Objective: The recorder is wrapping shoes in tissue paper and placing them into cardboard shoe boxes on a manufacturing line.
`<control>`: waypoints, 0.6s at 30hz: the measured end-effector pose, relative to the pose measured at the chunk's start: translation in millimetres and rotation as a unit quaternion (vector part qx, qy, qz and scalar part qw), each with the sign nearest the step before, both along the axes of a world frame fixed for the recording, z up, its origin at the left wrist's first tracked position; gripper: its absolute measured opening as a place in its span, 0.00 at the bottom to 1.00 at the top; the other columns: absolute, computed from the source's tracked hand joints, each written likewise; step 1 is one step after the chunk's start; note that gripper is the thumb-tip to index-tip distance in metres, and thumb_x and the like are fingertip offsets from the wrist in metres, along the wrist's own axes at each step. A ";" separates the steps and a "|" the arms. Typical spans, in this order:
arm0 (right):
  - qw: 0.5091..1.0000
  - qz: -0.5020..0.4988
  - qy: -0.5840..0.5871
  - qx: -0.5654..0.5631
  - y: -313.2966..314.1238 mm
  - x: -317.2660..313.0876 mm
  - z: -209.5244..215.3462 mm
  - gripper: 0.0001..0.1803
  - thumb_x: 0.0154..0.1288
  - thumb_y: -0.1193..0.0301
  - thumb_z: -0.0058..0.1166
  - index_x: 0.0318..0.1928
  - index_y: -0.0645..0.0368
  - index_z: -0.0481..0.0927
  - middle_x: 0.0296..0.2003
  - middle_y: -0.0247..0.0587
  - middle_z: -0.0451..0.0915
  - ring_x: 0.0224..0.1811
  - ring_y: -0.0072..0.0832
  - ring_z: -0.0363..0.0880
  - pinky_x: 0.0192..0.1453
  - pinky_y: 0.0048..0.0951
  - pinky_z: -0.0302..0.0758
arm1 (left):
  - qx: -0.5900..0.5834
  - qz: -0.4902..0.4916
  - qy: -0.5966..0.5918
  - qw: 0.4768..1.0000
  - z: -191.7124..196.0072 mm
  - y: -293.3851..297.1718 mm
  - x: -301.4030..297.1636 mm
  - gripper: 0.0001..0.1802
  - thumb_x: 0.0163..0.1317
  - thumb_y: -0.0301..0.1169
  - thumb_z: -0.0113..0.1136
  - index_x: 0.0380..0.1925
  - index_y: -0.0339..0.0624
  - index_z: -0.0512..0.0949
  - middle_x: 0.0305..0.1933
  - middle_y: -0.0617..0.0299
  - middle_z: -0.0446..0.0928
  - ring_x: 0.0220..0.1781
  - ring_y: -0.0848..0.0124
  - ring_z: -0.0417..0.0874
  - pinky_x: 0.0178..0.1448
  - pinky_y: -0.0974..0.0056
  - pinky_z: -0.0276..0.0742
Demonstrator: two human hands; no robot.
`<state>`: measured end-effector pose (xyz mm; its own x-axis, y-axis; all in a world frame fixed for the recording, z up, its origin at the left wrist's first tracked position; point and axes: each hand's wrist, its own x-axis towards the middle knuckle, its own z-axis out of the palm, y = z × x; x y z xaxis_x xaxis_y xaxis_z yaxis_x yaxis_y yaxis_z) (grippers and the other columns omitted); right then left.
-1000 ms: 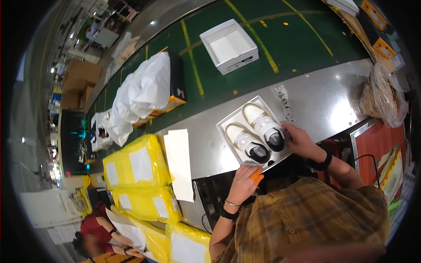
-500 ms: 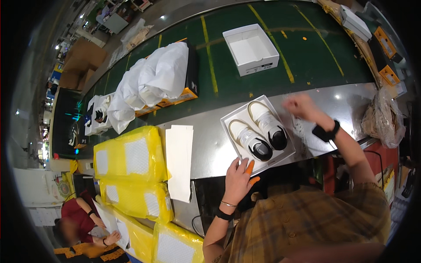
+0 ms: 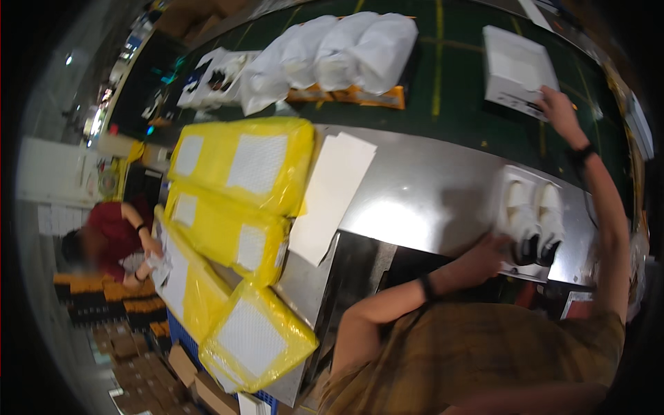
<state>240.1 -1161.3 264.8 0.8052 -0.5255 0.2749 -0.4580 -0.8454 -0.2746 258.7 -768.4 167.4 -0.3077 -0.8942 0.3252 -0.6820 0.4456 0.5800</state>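
Note:
A pair of white-and-black sneakers [image 3: 535,220] lies in an open white shoebox [image 3: 508,178] on the metal table's right part. At the box's near left side is my left hand [image 3: 490,259], smeared by motion; its fingers cannot be made out. My right hand [image 3: 561,114] reaches out over the green belt. Its fingers are closed on the near edge of another open white shoebox [image 3: 520,66], which looks bare inside and carries a label on its near wall.
White-wrapped bundles [image 3: 332,52] stand on orange-and-black boxes at the belt's left. Yellow plastic-wrapped packs [image 3: 242,166] and white paper sheets [image 3: 335,197] lie left of me. A co-worker in a red top [image 3: 114,235] handles paper at the far left.
My right hand has swung outward and taken hold of the far shoebox's edge. My left hand stays beside the sneaker box. The whole view has shifted, bringing the table's left side further in.

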 end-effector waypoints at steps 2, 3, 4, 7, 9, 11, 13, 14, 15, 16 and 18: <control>0.999 0.014 -0.025 0.024 33.4 -9.7 38.5 0.11 0.63 0.71 0.58 0.41 0.65 0.74 0.27 0.51 0.76 0.26 0.44 0.76 0.32 0.39 0.70 | -0.023 0.001 -0.067 0.997 0.0 -27.2 -24.8 0.08 0.49 0.34 0.64 0.29 0.44 0.83 0.46 0.58 0.79 0.67 0.49 0.67 0.71 0.47 0.61; 0.998 0.034 -0.053 0.008 52.2 -18.5 50.9 0.11 0.64 0.71 0.58 0.41 0.66 0.74 0.25 0.50 0.74 0.24 0.41 0.74 0.30 0.36 0.69 | -0.009 -0.013 -0.107 0.994 -5.0 -40.0 -35.7 0.10 0.48 0.36 0.64 0.30 0.44 0.83 0.47 0.58 0.78 0.68 0.49 0.66 0.70 0.47 0.62; 0.997 0.045 -0.057 0.042 77.3 -24.4 60.4 0.11 0.64 0.72 0.57 0.41 0.67 0.74 0.24 0.49 0.73 0.23 0.37 0.73 0.29 0.34 0.68 | -0.004 0.004 -0.111 0.994 -6.8 -44.3 -39.8 0.10 0.48 0.36 0.64 0.30 0.44 0.83 0.47 0.58 0.78 0.68 0.49 0.66 0.70 0.47 0.62; 0.991 0.045 -0.061 0.108 156.0 -45.6 77.6 0.09 0.66 0.74 0.56 0.39 0.68 0.74 0.23 0.46 0.70 0.23 0.28 0.68 0.29 0.30 0.67 | -0.059 0.014 0.004 0.998 11.4 -42.6 -34.1 0.13 0.48 0.35 0.65 0.34 0.43 0.83 0.47 0.57 0.79 0.64 0.52 0.71 0.67 0.51 0.68; 0.993 0.042 -0.035 0.102 196.9 -65.1 82.7 0.08 0.65 0.74 0.56 0.38 0.68 0.75 0.24 0.46 0.72 0.23 0.31 0.70 0.30 0.30 0.68 | 0.036 0.021 0.118 0.992 55.0 -15.7 7.7 0.15 0.52 0.35 0.65 0.39 0.42 0.82 0.47 0.53 0.80 0.58 0.56 0.77 0.63 0.55 0.73; 0.986 0.071 -0.084 0.121 238.4 -67.4 66.7 0.07 0.64 0.75 0.57 0.39 0.67 0.77 0.25 0.47 0.75 0.24 0.35 0.73 0.32 0.30 0.69 | 0.148 0.061 0.144 0.977 56.0 26.3 73.1 0.16 0.56 0.35 0.64 0.44 0.41 0.81 0.49 0.51 0.80 0.53 0.58 0.80 0.58 0.57 0.75; 0.981 0.060 -0.067 0.169 273.7 -66.2 52.3 0.06 0.63 0.76 0.57 0.39 0.65 0.78 0.29 0.49 0.78 0.26 0.41 0.76 0.33 0.33 0.71 | 0.209 0.272 0.165 0.925 62.5 91.6 143.7 0.08 0.59 0.32 0.59 0.34 0.38 0.80 0.37 0.49 0.81 0.42 0.51 0.81 0.46 0.54 0.78; 0.979 0.081 -0.064 0.174 289.7 -62.3 41.7 0.06 0.63 0.76 0.57 0.40 0.65 0.79 0.30 0.49 0.78 0.28 0.45 0.77 0.34 0.36 0.72 | 0.164 0.369 0.137 0.904 70.8 129.8 177.8 0.09 0.61 0.31 0.60 0.38 0.38 0.81 0.37 0.50 0.82 0.42 0.54 0.82 0.46 0.56 0.78; 0.978 0.094 -0.060 0.175 300.8 -60.5 30.9 0.07 0.62 0.75 0.57 0.40 0.64 0.79 0.32 0.49 0.79 0.30 0.48 0.78 0.35 0.39 0.73 | 0.193 0.489 0.353 0.774 88.5 161.1 201.9 0.11 0.63 0.33 0.60 0.40 0.37 0.81 0.39 0.49 0.83 0.42 0.57 0.83 0.47 0.57 0.78; 0.974 0.110 -0.070 0.183 314.8 -53.5 19.9 0.07 0.62 0.75 0.57 0.40 0.64 0.79 0.32 0.49 0.79 0.30 0.48 0.78 0.35 0.39 0.73 | 0.113 0.625 0.144 0.759 65.8 221.1 247.5 0.13 0.65 0.35 0.58 0.41 0.35 0.80 0.39 0.48 0.83 0.40 0.57 0.84 0.46 0.57 0.77; 0.978 0.128 0.023 0.161 326.4 -55.2 -2.0 0.08 0.61 0.74 0.57 0.42 0.61 0.81 0.34 0.49 0.80 0.34 0.53 0.79 0.37 0.44 0.74 | -0.036 0.743 0.054 0.666 59.6 277.7 295.2 0.12 0.62 0.35 0.63 0.36 0.35 0.81 0.35 0.47 0.83 0.40 0.57 0.84 0.46 0.58 0.78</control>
